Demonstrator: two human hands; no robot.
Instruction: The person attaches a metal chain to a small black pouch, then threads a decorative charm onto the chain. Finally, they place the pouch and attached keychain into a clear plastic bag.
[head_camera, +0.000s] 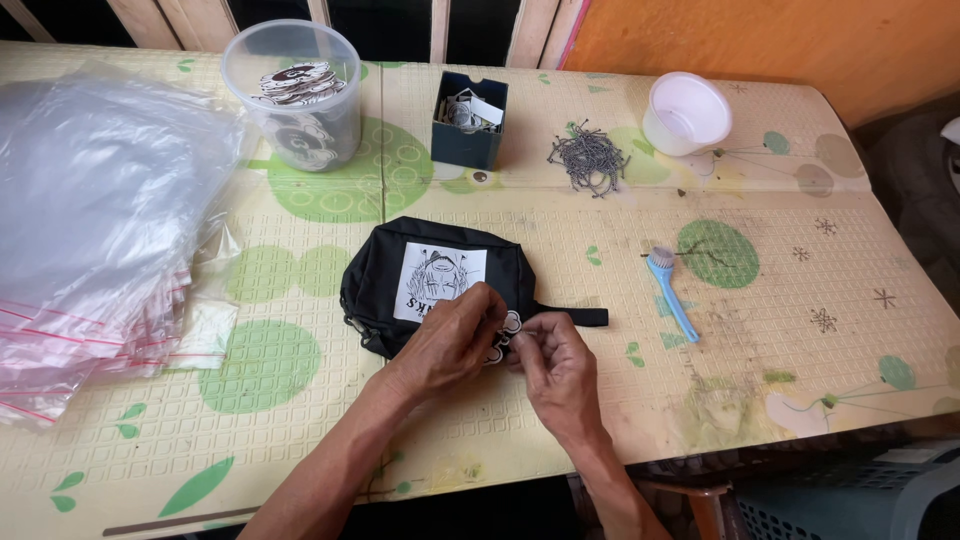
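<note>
A black zip pouch (385, 268) with a white printed patch (440, 278) lies on the table in front of me, its black strap (575, 317) pointing right. My left hand (450, 335) rests over the pouch's lower right corner, fingers curled. My right hand (555, 360) meets it there. Between the fingertips of both hands sits a small round black-and-white tag (510, 325), pinched at the pouch's edge. How the tag joins the pouch is hidden by my fingers.
A pile of clear plastic bags (90, 220) fills the left. At the back stand a clear tub of round tags (295, 95), a dark box (470, 120), a heap of small metal chains (588, 158) and a white cup (685, 112). A blue brush (670, 290) lies right.
</note>
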